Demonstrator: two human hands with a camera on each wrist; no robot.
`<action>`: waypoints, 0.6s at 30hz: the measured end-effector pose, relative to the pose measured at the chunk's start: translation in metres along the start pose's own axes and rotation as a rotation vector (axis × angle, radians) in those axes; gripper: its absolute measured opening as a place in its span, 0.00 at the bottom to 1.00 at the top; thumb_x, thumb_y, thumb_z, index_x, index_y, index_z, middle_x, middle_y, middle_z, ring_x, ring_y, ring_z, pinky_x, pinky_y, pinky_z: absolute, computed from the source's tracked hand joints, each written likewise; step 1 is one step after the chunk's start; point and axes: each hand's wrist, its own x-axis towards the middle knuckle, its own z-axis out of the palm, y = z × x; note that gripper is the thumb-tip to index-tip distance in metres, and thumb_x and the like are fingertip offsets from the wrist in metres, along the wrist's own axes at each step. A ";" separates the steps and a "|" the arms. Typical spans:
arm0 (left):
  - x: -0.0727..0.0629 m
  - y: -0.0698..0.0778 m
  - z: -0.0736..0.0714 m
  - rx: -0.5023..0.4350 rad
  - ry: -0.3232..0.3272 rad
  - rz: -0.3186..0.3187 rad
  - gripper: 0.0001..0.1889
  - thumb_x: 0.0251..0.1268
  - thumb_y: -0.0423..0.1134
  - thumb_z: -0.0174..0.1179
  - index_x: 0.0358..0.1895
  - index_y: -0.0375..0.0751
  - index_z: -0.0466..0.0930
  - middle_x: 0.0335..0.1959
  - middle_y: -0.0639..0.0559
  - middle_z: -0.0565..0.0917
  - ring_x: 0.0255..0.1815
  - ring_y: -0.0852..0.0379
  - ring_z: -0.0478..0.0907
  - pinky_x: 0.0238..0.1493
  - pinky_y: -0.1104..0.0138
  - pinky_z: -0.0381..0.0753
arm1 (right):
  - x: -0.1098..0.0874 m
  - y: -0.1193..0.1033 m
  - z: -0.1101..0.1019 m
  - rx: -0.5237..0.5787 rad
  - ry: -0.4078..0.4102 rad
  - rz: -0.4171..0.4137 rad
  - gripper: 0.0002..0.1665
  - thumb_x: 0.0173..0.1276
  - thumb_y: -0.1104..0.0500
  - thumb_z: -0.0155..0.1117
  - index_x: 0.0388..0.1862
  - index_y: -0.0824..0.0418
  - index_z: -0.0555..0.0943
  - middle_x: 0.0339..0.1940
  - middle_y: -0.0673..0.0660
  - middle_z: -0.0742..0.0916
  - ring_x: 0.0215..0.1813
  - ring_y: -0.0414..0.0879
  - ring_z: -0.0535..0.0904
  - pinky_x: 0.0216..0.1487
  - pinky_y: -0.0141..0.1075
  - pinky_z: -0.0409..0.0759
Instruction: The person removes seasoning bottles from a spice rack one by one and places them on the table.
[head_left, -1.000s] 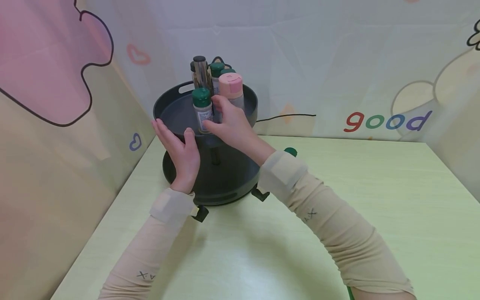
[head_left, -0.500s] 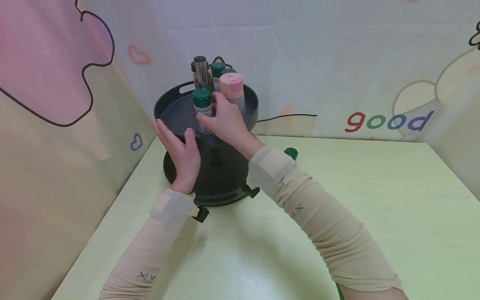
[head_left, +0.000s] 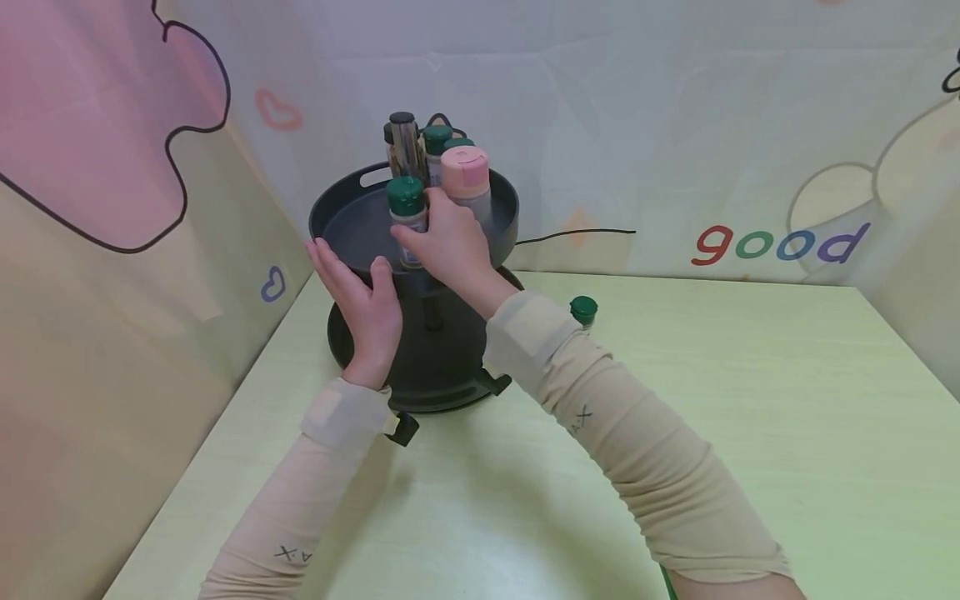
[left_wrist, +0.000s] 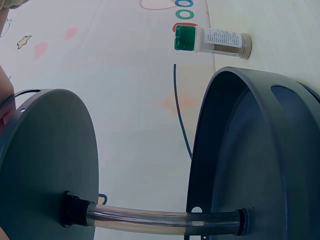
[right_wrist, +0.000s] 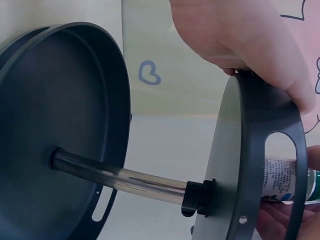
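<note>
My right hand (head_left: 453, 246) holds a green-capped spice jar (head_left: 406, 198) near the front of the dark upper tray (head_left: 352, 221) of a two-tier rack. Its thumb lies across the jar's front and its fingers go behind. Through the tray's handle slot in the right wrist view, the printed label of the spice jar (right_wrist: 280, 179) shows between the fingers. With straight fingers, my left hand (head_left: 363, 308) rests against the upper tray's left front side. Beside the held jar stands a pink-capped bottle (head_left: 465, 175); behind it are a slim metallic bottle (head_left: 405, 146) and other green-capped jars (head_left: 437, 140).
The lower tray (head_left: 442, 367) sits on the pale table (head_left: 712, 400), joined to the upper one by a metal post (left_wrist: 140, 219). Right of the rack another green-capped spice jar (left_wrist: 222, 42) stands on the table, partly behind my right sleeve (head_left: 622, 433). A printed cloth backs the table.
The right hand's thumb has come farther across the green-capped jar, and the right forearm has shifted left. The left hand stays at the tray's side.
</note>
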 end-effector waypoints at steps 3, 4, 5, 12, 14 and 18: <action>0.000 -0.001 0.000 -0.001 0.000 0.003 0.38 0.61 0.47 0.43 0.69 0.40 0.34 0.71 0.50 0.33 0.71 0.57 0.30 0.70 0.58 0.35 | 0.000 0.000 0.001 -0.022 0.010 -0.001 0.28 0.58 0.47 0.59 0.56 0.55 0.67 0.53 0.51 0.80 0.52 0.44 0.78 0.48 0.35 0.77; 0.000 -0.001 0.000 -0.002 0.000 0.004 0.38 0.61 0.47 0.43 0.69 0.40 0.34 0.71 0.50 0.33 0.71 0.57 0.31 0.70 0.58 0.36 | 0.001 0.000 0.001 -0.030 0.014 -0.003 0.28 0.58 0.47 0.59 0.56 0.55 0.68 0.52 0.51 0.80 0.51 0.44 0.78 0.48 0.35 0.77; 0.000 -0.001 0.000 -0.002 0.000 0.005 0.38 0.61 0.47 0.43 0.69 0.40 0.34 0.71 0.50 0.33 0.71 0.57 0.31 0.70 0.58 0.36 | 0.001 0.000 0.001 -0.038 0.016 -0.005 0.28 0.58 0.47 0.59 0.55 0.55 0.68 0.52 0.51 0.80 0.51 0.44 0.78 0.47 0.34 0.77; 0.000 0.000 0.000 0.001 0.000 0.011 0.38 0.61 0.46 0.44 0.69 0.40 0.34 0.71 0.49 0.33 0.71 0.57 0.31 0.70 0.57 0.36 | 0.001 0.001 0.002 -0.062 0.029 -0.018 0.27 0.58 0.47 0.58 0.54 0.57 0.69 0.50 0.51 0.82 0.49 0.43 0.79 0.45 0.33 0.78; -0.001 0.000 0.000 0.002 0.000 0.012 0.38 0.61 0.46 0.44 0.69 0.40 0.34 0.71 0.48 0.33 0.71 0.56 0.31 0.70 0.57 0.36 | 0.000 0.001 0.002 -0.059 0.031 -0.022 0.27 0.59 0.46 0.58 0.54 0.57 0.69 0.50 0.52 0.82 0.48 0.43 0.79 0.45 0.33 0.78; -0.001 0.000 0.000 0.003 0.000 0.014 0.38 0.61 0.46 0.44 0.69 0.40 0.34 0.71 0.49 0.33 0.71 0.57 0.31 0.70 0.58 0.36 | -0.001 0.002 0.003 -0.037 0.045 -0.034 0.26 0.59 0.47 0.58 0.54 0.56 0.69 0.50 0.51 0.81 0.49 0.43 0.79 0.46 0.33 0.77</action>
